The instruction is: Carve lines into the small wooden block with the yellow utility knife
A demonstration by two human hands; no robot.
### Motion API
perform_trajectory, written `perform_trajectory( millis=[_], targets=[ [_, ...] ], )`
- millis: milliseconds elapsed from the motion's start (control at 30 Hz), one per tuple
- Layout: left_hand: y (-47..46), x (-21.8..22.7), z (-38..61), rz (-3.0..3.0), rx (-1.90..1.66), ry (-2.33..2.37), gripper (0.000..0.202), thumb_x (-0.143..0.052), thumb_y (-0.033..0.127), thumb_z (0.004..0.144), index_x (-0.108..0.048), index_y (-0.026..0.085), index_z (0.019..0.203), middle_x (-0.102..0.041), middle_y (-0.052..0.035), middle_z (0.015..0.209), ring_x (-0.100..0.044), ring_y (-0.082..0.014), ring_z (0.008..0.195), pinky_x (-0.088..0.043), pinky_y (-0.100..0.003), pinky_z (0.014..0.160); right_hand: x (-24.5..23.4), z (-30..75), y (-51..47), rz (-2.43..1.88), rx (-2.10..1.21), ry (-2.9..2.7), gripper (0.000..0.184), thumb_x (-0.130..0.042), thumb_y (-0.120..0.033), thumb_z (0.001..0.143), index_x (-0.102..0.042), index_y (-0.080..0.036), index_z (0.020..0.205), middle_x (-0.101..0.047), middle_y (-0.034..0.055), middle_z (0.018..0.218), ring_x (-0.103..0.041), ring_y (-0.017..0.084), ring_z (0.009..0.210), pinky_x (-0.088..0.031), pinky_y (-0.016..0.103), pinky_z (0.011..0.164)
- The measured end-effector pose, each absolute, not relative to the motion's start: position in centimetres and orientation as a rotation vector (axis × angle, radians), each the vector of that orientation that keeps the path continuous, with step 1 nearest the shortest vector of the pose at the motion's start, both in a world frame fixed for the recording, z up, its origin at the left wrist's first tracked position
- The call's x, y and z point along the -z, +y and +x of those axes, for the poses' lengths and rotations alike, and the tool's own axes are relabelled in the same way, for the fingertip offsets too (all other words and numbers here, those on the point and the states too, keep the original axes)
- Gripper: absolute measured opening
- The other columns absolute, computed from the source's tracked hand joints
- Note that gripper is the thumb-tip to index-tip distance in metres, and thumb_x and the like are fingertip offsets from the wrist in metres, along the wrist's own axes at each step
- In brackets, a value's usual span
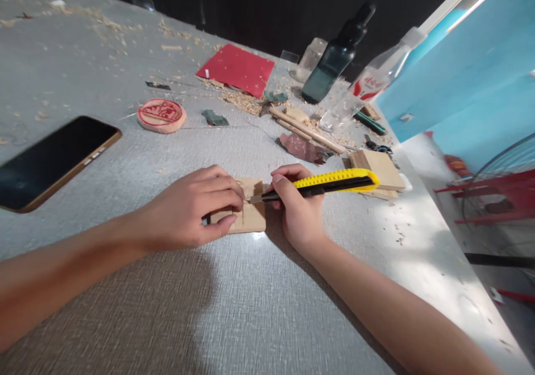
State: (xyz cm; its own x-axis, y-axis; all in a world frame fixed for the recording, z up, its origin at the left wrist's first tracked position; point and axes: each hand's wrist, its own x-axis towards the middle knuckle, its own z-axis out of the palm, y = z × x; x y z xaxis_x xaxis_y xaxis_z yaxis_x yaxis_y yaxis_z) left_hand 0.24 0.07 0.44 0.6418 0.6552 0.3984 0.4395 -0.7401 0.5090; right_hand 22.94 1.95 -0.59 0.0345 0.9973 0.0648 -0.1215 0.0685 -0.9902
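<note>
We hold a yellow knife (334,181) in our right hand (298,208), the fingers and thumb wrapped round the front of its handle. Our left hand (204,205) grasps a wooden block (253,219), its fingers bent over the top and its thumb on the near part, pinning the block to the table (259,313).

Taking twelve as straight away from us, the block lies at nine o'clock from our right grip, just beside it but apart from those fingers. Our left hand is the nearer, since it touches the wood and covers its nine o'clock end. The block's long axis seems to run from nine to three, though our fingers hide too much to be sure. The knife lies nearly along that line: its blade points towards nine and reaches the block's top, while the butt of the handle points just above three. We cannot tell how deep the tip sits.

At ten o'clock from the block is a round carved disc (161,114), with a phone (54,160) farther out; near one stands a clear bottle (371,82).
</note>
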Motion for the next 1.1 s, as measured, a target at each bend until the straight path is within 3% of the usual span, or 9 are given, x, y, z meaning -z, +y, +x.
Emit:
perform_trajectory(
  millis=[267,633,867,1100],
  targets=[
    [0.09,-0.39,0.21,2.492,-0.809,0.869,0.010,-0.062,0.022,0.103,-0.071,0.023,0.109,-0.075,-0.0037,0.112,-0.062,-0.0225,0.110,-0.052,-0.040,0.097,0.37,22.95,1.90,-1.073,-1.214,-1.257,0.008,-0.078,-0.029,0.089,-0.073,-0.025,0.085,-0.068,-0.0022,0.080,-0.056,0.012,0.066,-0.043,0.028,0.057],
    [0.02,-0.54,0.30,2.473,-0.816,0.881,0.011,-0.063,0.021,0.101,-0.073,0.023,0.108,-0.077,-0.0035,0.111,-0.064,-0.0229,0.110,-0.053,-0.040,0.098,0.02,22.98,1.80,-1.059,-1.227,-1.320,0.008,-0.074,-0.028,0.089,-0.072,-0.025,0.082,-0.068,-0.0017,0.076,-0.060,0.014,0.070,-0.047,0.028,0.060],
    [0.07,-0.36,0.18,2.485,-0.794,0.871,0.010,-0.063,0.021,0.102,-0.071,0.023,0.108,-0.075,-0.0033,0.112,-0.062,-0.0229,0.111,-0.052,-0.040,0.098,0.14,22.90,1.79,-1.097,-1.234,-1.196,0.007,-0.075,-0.028,0.087,-0.071,-0.024,0.083,-0.067,-0.0034,0.073,-0.058,0.012,0.061,-0.046,0.025,0.053],
    [0.09,-0.26,0.20,2.479,-0.815,0.862,0.010,-0.064,0.020,0.101,-0.070,0.023,0.108,-0.075,-0.0026,0.112,-0.063,-0.0225,0.110,-0.052,-0.040,0.099,-0.35,22.93,1.82,-1.010,-1.355,-1.323,0.010,-0.072,-0.029,0.091,-0.074,-0.024,0.082,-0.072,-0.0019,0.073,-0.068,0.014,0.069,-0.051,0.028,0.062]
  ],
)
